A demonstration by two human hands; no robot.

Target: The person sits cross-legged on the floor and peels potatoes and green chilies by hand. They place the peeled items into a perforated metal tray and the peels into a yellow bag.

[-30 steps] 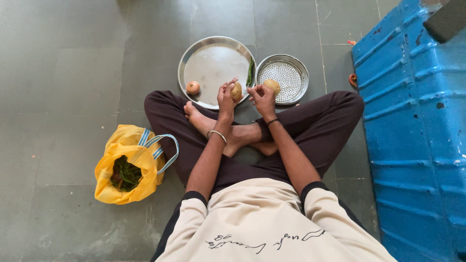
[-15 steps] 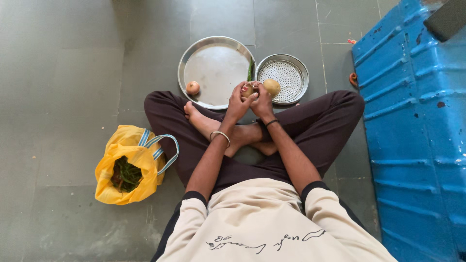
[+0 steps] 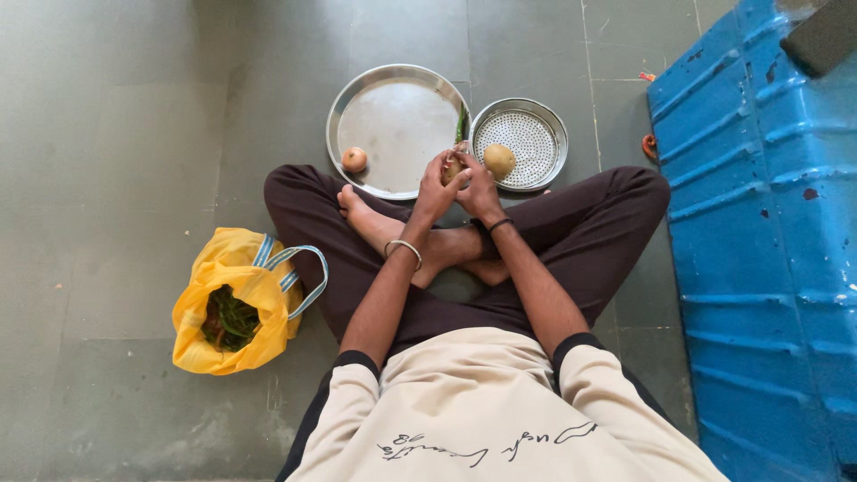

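I sit cross-legged on the floor with both hands together over my shins. My left hand grips a small brown potato, and my right hand closes on the same potato from the right. A second potato lies in the round perforated steel dish just beyond my right hand. On the near left of the large round steel plate rests a small reddish-brown onion or potato. A green chilli lies at the plate's right rim.
A yellow carry bag with blue-striped handles, holding green vegetables, stands on the grey tiled floor by my left knee. A big blue plastic container fills the right side. A dark object lies on its top corner.
A second ago each hand held its own potato. The right hand's potato now lies in the perforated dish, and that hand has joined the left hand on the other potato.
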